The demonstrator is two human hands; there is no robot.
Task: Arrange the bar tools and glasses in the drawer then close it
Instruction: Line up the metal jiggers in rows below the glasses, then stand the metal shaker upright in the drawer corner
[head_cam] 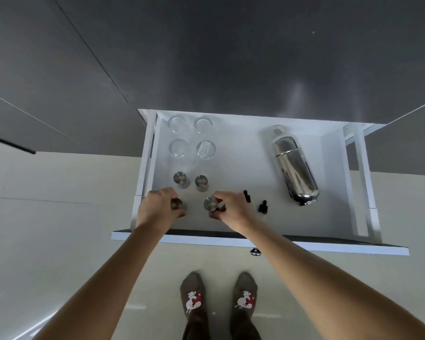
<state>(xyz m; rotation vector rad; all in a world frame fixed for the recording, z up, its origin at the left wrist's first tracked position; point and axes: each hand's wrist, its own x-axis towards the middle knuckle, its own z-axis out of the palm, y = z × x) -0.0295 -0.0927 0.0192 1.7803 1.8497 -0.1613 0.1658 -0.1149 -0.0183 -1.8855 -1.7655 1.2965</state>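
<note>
A white drawer stands pulled open below me. Several clear glasses sit in a block at its back left. In front of them stand two small steel cups. My left hand grips a third steel cup near the front left. Just to its right, my right hand grips a fourth steel cup. A silver cocktail shaker lies on its side at the right. Two black-capped dropper bottles rest beside my right hand.
A dark grey countertop spreads above the drawer. A metal knob sticks out under the drawer front. My socked feet stand on the pale floor just before the drawer. Grey cabinet fronts flank both sides.
</note>
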